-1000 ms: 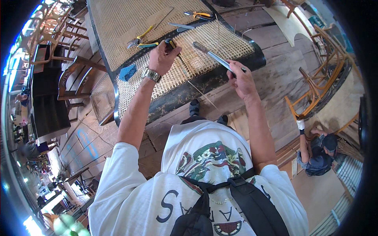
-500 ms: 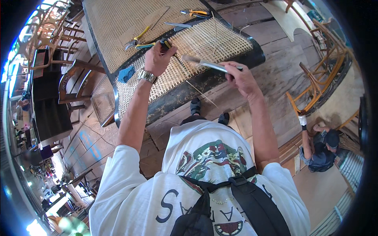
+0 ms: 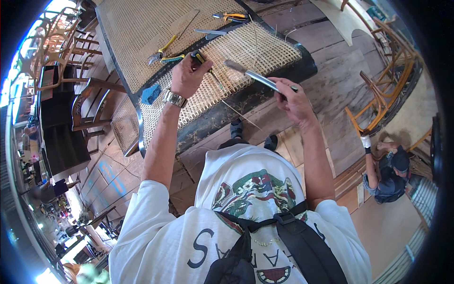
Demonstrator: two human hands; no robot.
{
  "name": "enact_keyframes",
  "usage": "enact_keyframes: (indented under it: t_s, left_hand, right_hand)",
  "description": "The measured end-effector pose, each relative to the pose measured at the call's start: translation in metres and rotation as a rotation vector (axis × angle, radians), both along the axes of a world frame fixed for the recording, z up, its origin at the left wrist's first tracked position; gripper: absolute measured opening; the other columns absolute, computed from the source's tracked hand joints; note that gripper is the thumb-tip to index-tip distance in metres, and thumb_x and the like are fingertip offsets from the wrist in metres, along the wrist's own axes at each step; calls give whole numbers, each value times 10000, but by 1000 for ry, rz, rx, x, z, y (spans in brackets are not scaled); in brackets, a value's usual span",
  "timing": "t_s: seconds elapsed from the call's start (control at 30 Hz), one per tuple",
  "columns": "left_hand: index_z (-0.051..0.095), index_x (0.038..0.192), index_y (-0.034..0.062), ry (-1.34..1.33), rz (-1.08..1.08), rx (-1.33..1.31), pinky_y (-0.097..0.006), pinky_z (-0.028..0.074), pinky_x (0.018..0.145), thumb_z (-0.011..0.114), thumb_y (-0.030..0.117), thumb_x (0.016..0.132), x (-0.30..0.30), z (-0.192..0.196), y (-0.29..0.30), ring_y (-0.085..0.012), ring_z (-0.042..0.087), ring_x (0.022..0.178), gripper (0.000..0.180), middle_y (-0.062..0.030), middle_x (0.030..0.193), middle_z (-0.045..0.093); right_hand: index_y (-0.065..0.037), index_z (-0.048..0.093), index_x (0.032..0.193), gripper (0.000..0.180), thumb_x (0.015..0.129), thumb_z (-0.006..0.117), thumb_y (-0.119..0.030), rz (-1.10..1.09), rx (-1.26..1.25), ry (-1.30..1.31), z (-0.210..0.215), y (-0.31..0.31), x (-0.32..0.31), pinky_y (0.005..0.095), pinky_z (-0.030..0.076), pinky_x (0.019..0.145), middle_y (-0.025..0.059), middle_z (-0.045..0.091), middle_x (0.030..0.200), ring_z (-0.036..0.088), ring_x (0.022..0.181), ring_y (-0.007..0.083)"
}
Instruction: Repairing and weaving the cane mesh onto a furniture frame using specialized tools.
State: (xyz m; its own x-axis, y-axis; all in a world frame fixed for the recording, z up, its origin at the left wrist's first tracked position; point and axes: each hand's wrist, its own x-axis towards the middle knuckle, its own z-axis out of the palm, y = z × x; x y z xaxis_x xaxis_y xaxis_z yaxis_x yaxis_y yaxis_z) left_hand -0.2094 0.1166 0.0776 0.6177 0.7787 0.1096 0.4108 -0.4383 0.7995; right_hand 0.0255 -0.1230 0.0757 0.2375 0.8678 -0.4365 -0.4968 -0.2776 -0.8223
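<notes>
Hands over woven cane panel [image 3: 246,57], right hand [image 3: 295,97] gripping metal tool [image 3: 250,75]

Yellow-handled pliers [image 3: 163,51] and a second pair [image 3: 230,16] lie on a woven cane panel [image 3: 137,28]; a person [image 3: 388,173] crouches, perhaps working, beside wooden chair frames [image 3: 385,90].
</notes>
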Motion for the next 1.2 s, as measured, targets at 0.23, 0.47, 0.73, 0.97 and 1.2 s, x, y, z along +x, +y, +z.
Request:
enact_keyframes:
  t_s: [0.23, 0.47, 0.73, 0.97, 1.2]
  left_hand:
    - [679, 1040, 28, -56, 33, -12, -309, 518, 663, 790, 344, 868, 2, 5, -5, -136, 678, 722, 377, -73, 816, 736]
    - [680, 1047, 26, 35, 40, 35, -304, 526, 685, 789, 328, 875, 0, 4, -5, -132, 687, 750, 364, -84, 844, 743]
    - [661, 1050, 13, 106, 17, 11, -328, 532, 701, 779, 359, 880, 1, 11, -20, -170, 699, 765, 403, -104, 865, 748]
    - [669, 1040, 24, -142, 62, -38, -303, 525, 698, 776, 361, 886, -8, 5, -14, -146, 694, 769, 385, -87, 867, 750]
    - [671, 1054, 33, 116, 18, -32, -309, 531, 709, 774, 355, 886, -1, 6, -29, -141, 695, 773, 378, -74, 856, 747]
  right_hand:
    - [-17, 650, 1235, 291, 1008, 554, -173, -102, 31, 12, 9, -4, 3, 159, 265, 475, -34, 533, 725, 377, 563, 9]
    - [-24, 652, 1234, 298, 1003, 563, -191, -63, 20, 3, 9, -3, -2, 163, 275, 481, -33, 538, 724, 365, 558, 11]
    - [-68, 696, 1181, 269, 991, 566, -208, -101, 30, 15, 6, -3, -7, 171, 286, 464, -46, 550, 710, 394, 534, 11]
    - [-56, 686, 1187, 275, 992, 561, -203, 19, -7, -102, 20, -11, -13, 176, 296, 467, -44, 546, 705, 414, 540, 17]
    - [-32, 651, 1250, 313, 1006, 563, -209, -142, 41, -70, 9, -14, -13, 164, 278, 480, -44, 526, 737, 391, 573, 12]
